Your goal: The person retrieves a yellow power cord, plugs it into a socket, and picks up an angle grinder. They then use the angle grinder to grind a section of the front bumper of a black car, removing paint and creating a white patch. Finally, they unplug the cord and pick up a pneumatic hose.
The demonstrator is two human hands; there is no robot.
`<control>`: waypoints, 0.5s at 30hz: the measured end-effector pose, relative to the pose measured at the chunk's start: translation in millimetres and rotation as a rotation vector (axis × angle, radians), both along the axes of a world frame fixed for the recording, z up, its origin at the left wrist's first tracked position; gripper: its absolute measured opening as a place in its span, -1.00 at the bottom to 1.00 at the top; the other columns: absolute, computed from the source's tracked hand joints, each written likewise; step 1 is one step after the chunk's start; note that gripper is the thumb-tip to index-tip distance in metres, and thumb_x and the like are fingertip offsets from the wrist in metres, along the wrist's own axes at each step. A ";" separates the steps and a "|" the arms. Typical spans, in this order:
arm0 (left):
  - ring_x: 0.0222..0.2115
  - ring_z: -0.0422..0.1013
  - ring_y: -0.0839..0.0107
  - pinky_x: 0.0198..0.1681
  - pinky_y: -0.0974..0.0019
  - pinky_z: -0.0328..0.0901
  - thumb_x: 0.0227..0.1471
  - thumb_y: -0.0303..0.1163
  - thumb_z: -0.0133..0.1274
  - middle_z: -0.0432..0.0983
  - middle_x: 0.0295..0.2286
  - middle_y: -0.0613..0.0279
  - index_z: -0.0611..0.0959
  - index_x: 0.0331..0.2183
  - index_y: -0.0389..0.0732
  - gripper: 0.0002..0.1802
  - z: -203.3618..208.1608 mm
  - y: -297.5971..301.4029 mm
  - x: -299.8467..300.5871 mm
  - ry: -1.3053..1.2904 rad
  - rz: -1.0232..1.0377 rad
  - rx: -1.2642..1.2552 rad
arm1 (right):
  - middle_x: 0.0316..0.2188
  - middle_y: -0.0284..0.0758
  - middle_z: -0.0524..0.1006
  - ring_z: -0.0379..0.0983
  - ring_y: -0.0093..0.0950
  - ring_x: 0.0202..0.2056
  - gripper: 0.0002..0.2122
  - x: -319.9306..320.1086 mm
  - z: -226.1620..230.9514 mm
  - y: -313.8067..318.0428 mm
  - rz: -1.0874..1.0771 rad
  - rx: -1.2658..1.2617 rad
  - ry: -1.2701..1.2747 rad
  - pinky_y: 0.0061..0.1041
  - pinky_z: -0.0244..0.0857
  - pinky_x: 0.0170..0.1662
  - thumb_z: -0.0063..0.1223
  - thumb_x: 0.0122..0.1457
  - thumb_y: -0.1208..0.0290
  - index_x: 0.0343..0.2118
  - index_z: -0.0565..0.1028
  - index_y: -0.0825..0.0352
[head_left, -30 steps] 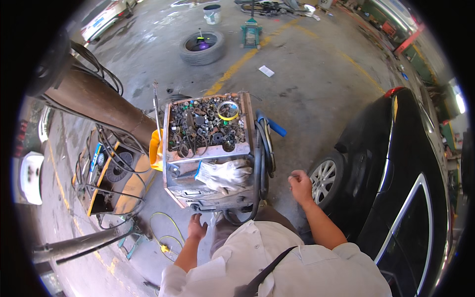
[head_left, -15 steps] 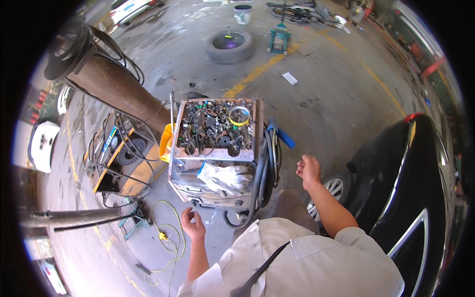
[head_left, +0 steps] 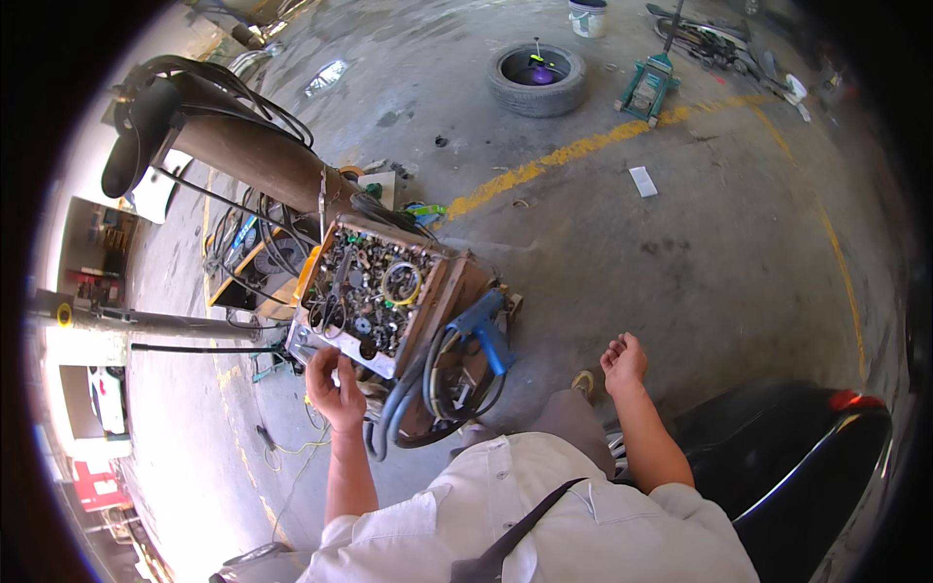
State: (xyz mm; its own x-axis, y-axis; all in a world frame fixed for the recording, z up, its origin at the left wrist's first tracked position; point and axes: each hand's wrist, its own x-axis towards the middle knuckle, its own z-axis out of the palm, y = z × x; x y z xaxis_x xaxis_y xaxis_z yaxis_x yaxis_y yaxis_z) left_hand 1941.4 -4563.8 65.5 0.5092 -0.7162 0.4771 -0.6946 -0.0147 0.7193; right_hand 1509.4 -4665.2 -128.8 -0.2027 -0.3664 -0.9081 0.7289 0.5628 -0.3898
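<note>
My left hand (head_left: 335, 391) is raised beside the near edge of a machine cart, its fingers slightly bent and apart, with nothing in it. On top of the cart, an open box (head_left: 442, 296) is filled with loose small metal parts (head_left: 362, 282). A ring with a yellow edge (head_left: 419, 290) lies among them. From the cart's right side hang a blue gun-shaped tool (head_left: 481, 328) and thick grey hoses (head_left: 400, 400). My right hand (head_left: 624, 365) hangs in the air right of the cart, loosely curled and holding nothing visible.
A black car (head_left: 777, 457) stands close at my right. Left of the cart are a brown post (head_left: 253, 155) and cables. Farther off are a tyre (head_left: 535, 99), a green floor jack (head_left: 646, 89), a bucket (head_left: 588, 17) and a white paper (head_left: 642, 182).
My view has turned right, so the cart sits farther left and at an angle. My left hand now appears higher, close to the cart's edge. The white gloves no longer show.
</note>
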 end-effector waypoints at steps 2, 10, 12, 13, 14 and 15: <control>-0.43 0.49 0.43 -0.27 0.39 0.39 0.08 -0.60 0.12 0.57 -0.41 0.17 0.61 -0.21 -0.33 -0.82 22.2 -44.8 -22.4 -0.228 -0.096 0.106 | -0.49 -0.43 0.46 0.32 -0.58 -0.52 -0.88 -32.1 4.9 -18.0 -0.027 -0.028 -0.015 -0.54 0.26 -0.44 0.07 0.23 0.28 -0.27 0.44 0.18; -0.35 0.59 0.40 -0.19 0.35 0.43 0.10 -0.38 0.18 0.66 -0.37 0.05 0.67 -0.16 -0.34 -0.71 21.5 -181.7 -34.8 -0.032 0.061 0.507 | -0.55 -0.47 0.46 0.32 -0.60 -0.55 -0.89 -62.3 9.8 -89.8 0.112 -0.019 -0.037 -0.53 0.26 -0.46 0.09 0.22 0.29 -0.31 0.48 0.18; -0.28 0.61 0.20 -0.14 0.25 0.44 0.11 -0.30 0.15 0.67 -0.32 -0.04 0.66 -0.14 -0.34 -0.66 4.3 -206.8 -26.8 -0.055 0.000 0.651 | -0.55 -0.47 0.46 0.32 -0.59 -0.55 -0.88 -60.8 6.6 -113.3 0.206 -0.006 -0.030 -0.52 0.27 -0.46 0.10 0.22 0.27 -0.29 0.49 0.18; -0.27 0.62 0.13 -0.12 0.23 0.44 0.11 -0.27 0.14 0.67 -0.30 -0.06 0.66 -0.14 -0.33 -0.64 -8.7 -220.5 -21.6 -0.020 -0.009 0.731 | -0.55 -0.46 0.46 0.32 -0.59 -0.55 -0.87 -60.1 5.0 -126.3 0.256 -0.014 -0.026 -0.51 0.27 -0.46 0.09 0.23 0.27 -0.28 0.49 0.19; -0.25 0.61 0.07 -0.11 0.18 0.44 0.12 -0.23 0.12 0.66 -0.28 -0.11 0.66 -0.14 -0.33 -0.62 -25.3 -235.2 -15.9 -0.040 -0.073 0.782 | -0.55 -0.46 0.46 0.32 -0.58 -0.56 -0.87 -59.8 3.4 -142.5 0.305 -0.028 -0.018 -0.51 0.27 -0.46 0.09 0.23 0.26 -0.28 0.49 0.19; -0.24 0.61 0.07 -0.13 0.18 0.44 0.11 -0.23 0.13 0.65 -0.27 -0.13 0.66 -0.15 -0.34 -0.61 -45.3 -251.2 -8.6 0.059 -0.115 0.845 | -0.55 -0.46 0.46 0.33 -0.58 -0.56 -0.86 -59.2 1.4 -163.4 0.351 -0.045 -0.010 -0.50 0.28 -0.46 0.09 0.23 0.26 -0.27 0.49 0.19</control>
